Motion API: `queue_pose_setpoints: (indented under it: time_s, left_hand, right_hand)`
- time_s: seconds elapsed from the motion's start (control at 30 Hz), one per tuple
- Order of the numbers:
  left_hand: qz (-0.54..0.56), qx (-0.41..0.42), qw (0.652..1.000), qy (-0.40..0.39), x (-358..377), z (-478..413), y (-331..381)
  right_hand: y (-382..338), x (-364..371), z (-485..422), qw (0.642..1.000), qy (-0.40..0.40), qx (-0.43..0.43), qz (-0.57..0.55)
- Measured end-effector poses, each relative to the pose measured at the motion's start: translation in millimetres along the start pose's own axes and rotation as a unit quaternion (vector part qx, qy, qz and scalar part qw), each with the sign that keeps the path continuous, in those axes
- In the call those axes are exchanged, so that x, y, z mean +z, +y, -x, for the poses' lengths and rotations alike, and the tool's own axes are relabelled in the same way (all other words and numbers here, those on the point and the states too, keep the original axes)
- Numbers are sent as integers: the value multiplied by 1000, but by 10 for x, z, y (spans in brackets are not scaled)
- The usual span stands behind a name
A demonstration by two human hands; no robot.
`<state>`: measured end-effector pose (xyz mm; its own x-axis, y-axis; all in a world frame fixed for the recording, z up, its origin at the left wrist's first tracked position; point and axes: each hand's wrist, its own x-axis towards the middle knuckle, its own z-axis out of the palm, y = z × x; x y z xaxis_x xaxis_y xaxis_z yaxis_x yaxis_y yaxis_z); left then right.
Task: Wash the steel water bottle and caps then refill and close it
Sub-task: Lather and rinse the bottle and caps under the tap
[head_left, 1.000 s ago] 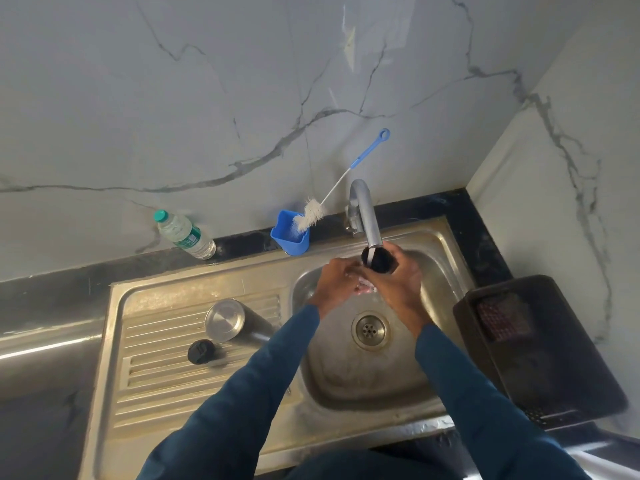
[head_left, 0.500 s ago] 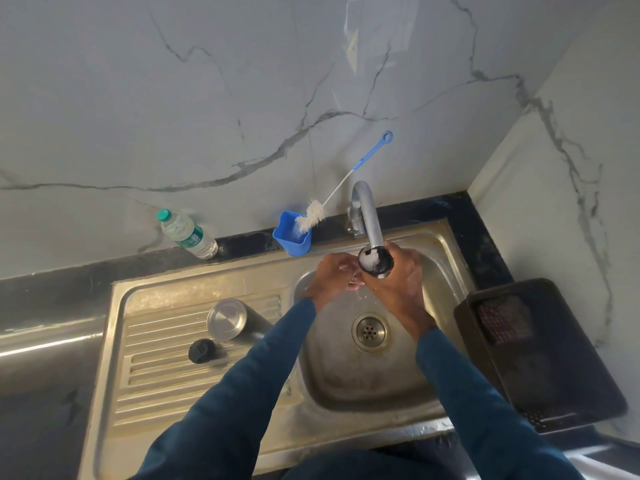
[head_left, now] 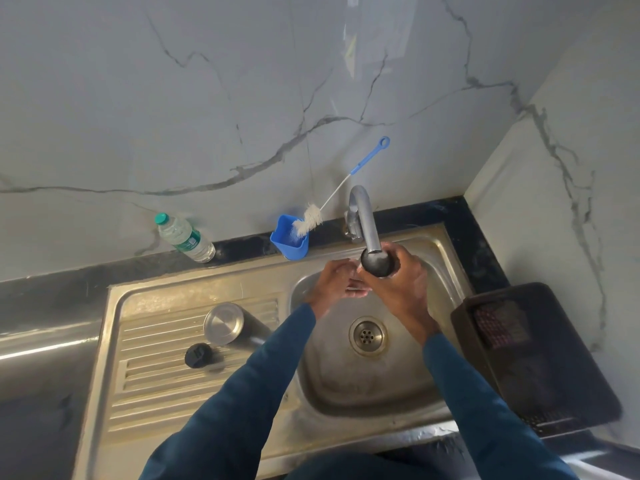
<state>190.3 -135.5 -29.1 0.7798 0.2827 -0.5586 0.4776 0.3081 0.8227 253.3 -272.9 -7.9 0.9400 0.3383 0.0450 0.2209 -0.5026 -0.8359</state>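
Gripping a dark round cap (head_left: 378,263) right under the spout of the steel tap (head_left: 363,216), the right hand (head_left: 398,282) had its fingers curled around the cap's sides, holding it over the sink basin (head_left: 346,386). The left hand (head_left: 334,282) sat just beside it, touching or almost touching the right one; whether its fingers pinched anything could not be told, since they were partly hidden and blurred. Both arms wore dark blue sleeves (head_left: 242,393). The steel water bottle (head_left: 232,325) stood upside down on the ribbed draining board (head_left: 166,382) to the left of the basin, its shiny base facing up, and a small black cap (head_left: 198,355) lay on the ribs just beside it, toward the front left. At the back edge, a blue cup (head_left: 290,240) held a bottle brush (head_left: 341,188) with white bristles and a blue handle leaning against the marble wall. A clear plastic bottle (head_left: 185,238) with a green lid stood further left on the dark counter. A dark plastic crate (head_left: 554,375) sat to the right of the sink.
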Motion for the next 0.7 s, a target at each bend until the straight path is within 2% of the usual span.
queue_pose_setpoints:
  time_s: [0.07, 0.1, 0.13, 0.2, 0.27, 0.3, 0.37, 0.43, 0.53, 0.63, 0.7]
  left_hand:
    - [31, 15, 999, -13, -12, 5, -11]
    - [26, 31, 999, -23, -16, -1, -29]
    - [31, 52, 998, -24, -5, 17, -20]
    - [-9, 86, 996, -14, 41, 52, 38]
    - [-54, 111, 992, -9, 109, 64, 91]
    - [-86, 119, 989, -6, 140, 80, 117]
    - [-148, 149, 978, -4, 187, 104, 144]
    - [-208, 174, 962, -25, 191, 105, 160]
    - [-238, 194, 951, -39, 189, 81, 212]
    - [-283, 217, 934, -22, 170, 26, 242]
    - [-343, 232, 910, 24, 177, -25, 210]
  right_hand:
    - [-2, -34, -34, 991, -38, 91, -96]
    - [18, -39, -56, 971, -80, 156, -160]
    - [45, -37, -62, 938, -126, 217, -239]
    - [59, -23, -46, 844, -194, 301, -399]
    - [32, -16, -10, 758, -208, 342, -514]
    - [6, -11, 4, 732, -203, 354, -546]
    - [-31, 2, 16, 720, -194, 368, -555]
    - [-26, 18, 1, 724, -198, 390, -534]
    - [13, 61, -39, 731, -215, 398, -510]
    - [35, 114, -44, 725, -222, 381, -529]
    - [54, 132, -44, 712, -196, 371, -563]
